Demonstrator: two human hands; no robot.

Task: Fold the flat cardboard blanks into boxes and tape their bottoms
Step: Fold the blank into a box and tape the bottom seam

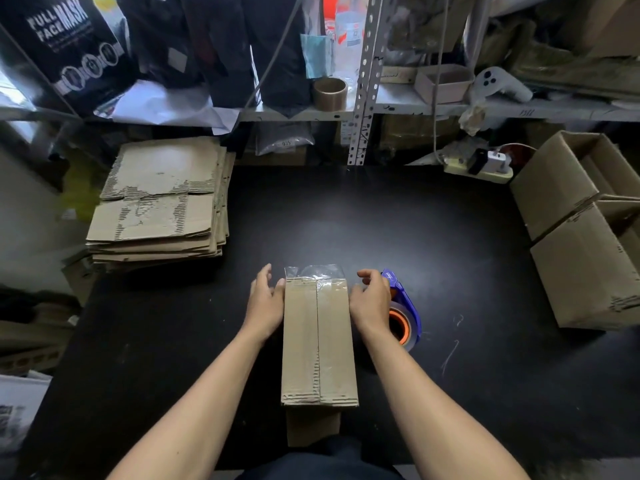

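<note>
I see a stack of flat blanks at far left on the black tabletop. Left hand open, fingers relaxed, against the left side of the folded box at centre front. Clear tape along its seam, loose end overhanging the far edge. Right hand loosely curled at the right side; grip unclear. Tape dispenser partly hidden behind it. Finished boxes at right, cut off. Bare tabletop beyond the box.

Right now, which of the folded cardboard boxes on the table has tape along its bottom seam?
The box between the left hand and right hand, bottom up, clear tape overhanging its far edge. The two boxes at the right edge show no taped seam.
</note>
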